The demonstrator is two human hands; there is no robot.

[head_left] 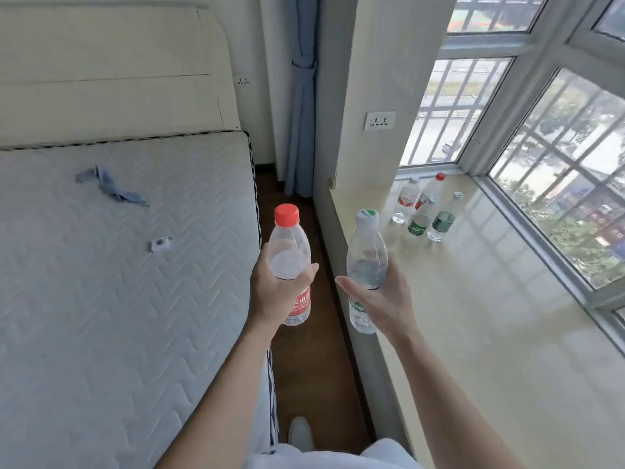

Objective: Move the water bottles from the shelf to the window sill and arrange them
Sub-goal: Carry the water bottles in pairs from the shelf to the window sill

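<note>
Two bottles are in transit, carried upright over the strip of floor (304, 204) between the bed (118, 265) and the window sill (473, 316). The left hand (275, 292) is wrapped around the red-capped bottle (291, 262); the right hand (382, 292) grips the white-capped bottle (367, 265). Four bottles (422, 211) already stand clustered at the sill's far end. Best to set each down flat just beside that cluster, matching colours, without knocking any neighbour.
</note>
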